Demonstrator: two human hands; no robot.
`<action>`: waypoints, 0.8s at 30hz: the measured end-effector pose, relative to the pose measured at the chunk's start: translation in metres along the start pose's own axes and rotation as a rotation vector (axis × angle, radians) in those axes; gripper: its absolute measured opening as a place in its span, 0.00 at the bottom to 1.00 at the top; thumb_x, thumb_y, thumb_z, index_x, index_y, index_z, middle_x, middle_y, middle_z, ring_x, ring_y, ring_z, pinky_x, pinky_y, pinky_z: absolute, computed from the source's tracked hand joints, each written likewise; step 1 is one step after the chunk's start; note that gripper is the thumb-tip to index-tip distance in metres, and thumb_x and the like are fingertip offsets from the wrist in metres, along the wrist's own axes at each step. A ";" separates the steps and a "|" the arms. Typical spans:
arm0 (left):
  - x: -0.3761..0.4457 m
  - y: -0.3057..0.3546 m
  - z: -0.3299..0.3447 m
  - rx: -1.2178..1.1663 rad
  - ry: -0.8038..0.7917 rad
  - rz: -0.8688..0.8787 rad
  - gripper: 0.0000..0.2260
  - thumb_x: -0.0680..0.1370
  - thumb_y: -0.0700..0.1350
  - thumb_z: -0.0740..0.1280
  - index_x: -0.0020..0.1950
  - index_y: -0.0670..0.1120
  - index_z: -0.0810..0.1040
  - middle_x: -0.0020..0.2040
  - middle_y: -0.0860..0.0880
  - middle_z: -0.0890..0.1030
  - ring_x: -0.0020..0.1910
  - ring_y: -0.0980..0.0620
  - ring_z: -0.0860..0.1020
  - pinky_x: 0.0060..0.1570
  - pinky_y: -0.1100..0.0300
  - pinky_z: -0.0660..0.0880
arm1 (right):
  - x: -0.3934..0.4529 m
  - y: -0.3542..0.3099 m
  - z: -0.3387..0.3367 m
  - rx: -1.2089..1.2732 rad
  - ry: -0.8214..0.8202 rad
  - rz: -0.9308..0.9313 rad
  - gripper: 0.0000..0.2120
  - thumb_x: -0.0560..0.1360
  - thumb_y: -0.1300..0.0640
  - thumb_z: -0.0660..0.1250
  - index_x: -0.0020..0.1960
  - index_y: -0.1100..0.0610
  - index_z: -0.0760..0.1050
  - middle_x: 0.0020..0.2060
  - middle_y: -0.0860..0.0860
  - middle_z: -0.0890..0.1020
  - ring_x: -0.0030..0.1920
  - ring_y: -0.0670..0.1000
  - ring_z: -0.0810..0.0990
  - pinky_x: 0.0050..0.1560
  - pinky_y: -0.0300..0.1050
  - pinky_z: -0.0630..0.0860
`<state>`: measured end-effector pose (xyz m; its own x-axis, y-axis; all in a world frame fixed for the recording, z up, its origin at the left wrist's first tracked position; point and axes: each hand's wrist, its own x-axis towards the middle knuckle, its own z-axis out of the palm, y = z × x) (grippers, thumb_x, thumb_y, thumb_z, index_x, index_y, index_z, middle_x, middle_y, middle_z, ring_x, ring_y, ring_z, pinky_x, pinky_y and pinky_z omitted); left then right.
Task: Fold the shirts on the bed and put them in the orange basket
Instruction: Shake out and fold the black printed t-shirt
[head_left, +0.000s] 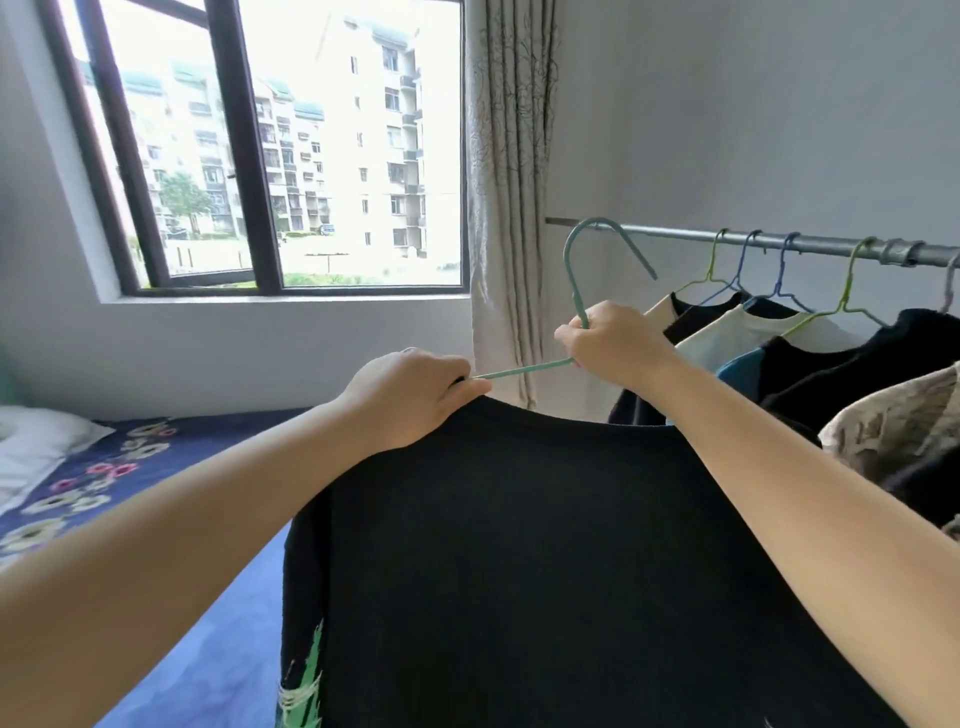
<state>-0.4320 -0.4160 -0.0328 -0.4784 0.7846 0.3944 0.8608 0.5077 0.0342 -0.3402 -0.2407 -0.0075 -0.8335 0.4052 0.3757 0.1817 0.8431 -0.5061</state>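
Observation:
A black shirt (519, 545) with a green and white print on its lower left hangs in front of me, off the rail. It hangs from a teal wire hanger (576, 260), whose hook sticks up above my hands. My left hand (415, 395) grips the shirt's shoulder edge by the hanger's left arm. My right hand (613, 340) holds the hanger at its neck. The orange basket is not in view.
A metal clothes rail (753, 240) runs along the right wall, holding several hangers with black, cream and patterned shirts (810, 364). The bed (104, 483), with a dark blue flowered cover and a white pillow (31, 447), lies at left under the window (291, 156). A curtain (509, 182) hangs behind my hands.

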 end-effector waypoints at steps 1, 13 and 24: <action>0.003 -0.015 0.005 0.014 0.012 -0.007 0.19 0.80 0.57 0.53 0.32 0.49 0.59 0.30 0.52 0.68 0.31 0.50 0.68 0.32 0.58 0.64 | 0.010 -0.004 0.010 0.009 -0.025 -0.015 0.19 0.76 0.58 0.58 0.27 0.57 0.62 0.25 0.51 0.64 0.29 0.49 0.65 0.37 0.43 0.66; 0.078 -0.134 0.030 0.003 -0.014 -0.037 0.17 0.81 0.52 0.53 0.33 0.49 0.60 0.29 0.51 0.67 0.29 0.53 0.65 0.31 0.60 0.63 | 0.145 -0.005 0.088 0.108 -0.201 -0.063 0.21 0.77 0.56 0.61 0.25 0.58 0.65 0.20 0.47 0.62 0.24 0.47 0.60 0.32 0.40 0.63; 0.136 -0.214 0.059 -0.029 -0.079 -0.070 0.18 0.81 0.50 0.53 0.32 0.50 0.58 0.28 0.51 0.64 0.28 0.54 0.63 0.34 0.57 0.61 | 0.234 -0.016 0.141 0.175 -0.249 -0.037 0.14 0.75 0.65 0.56 0.32 0.60 0.72 0.24 0.50 0.64 0.27 0.47 0.61 0.29 0.39 0.59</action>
<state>-0.6914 -0.3968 -0.0405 -0.5484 0.7739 0.3169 0.8292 0.5523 0.0861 -0.6117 -0.2090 -0.0213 -0.9440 0.2581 0.2056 0.0741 0.7731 -0.6300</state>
